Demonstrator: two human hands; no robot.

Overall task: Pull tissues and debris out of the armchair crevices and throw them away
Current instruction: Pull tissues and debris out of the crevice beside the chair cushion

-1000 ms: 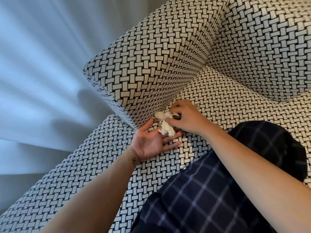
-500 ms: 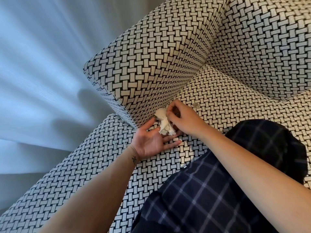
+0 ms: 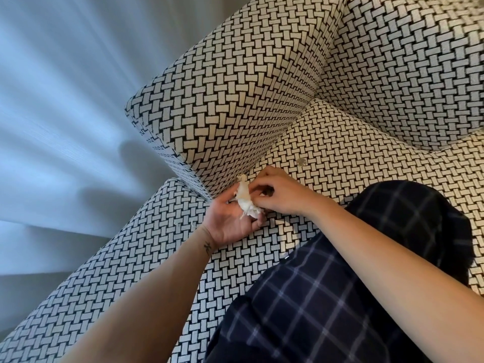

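A black-and-white woven armchair. At the seam where armrest meets seat, the left hand lies palm up, fingers loose, cradling a crumpled white tissue. The right hand, fingers curled, pinches that tissue from above. A small round disc lies on the seat nearby. Plaid trousers cover a leg on the seat.

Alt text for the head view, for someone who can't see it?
The right hand pinches a crumpled white tissue over the open left hand, at the armchair crevice between arm and seat. A small round disc lies on the seat.
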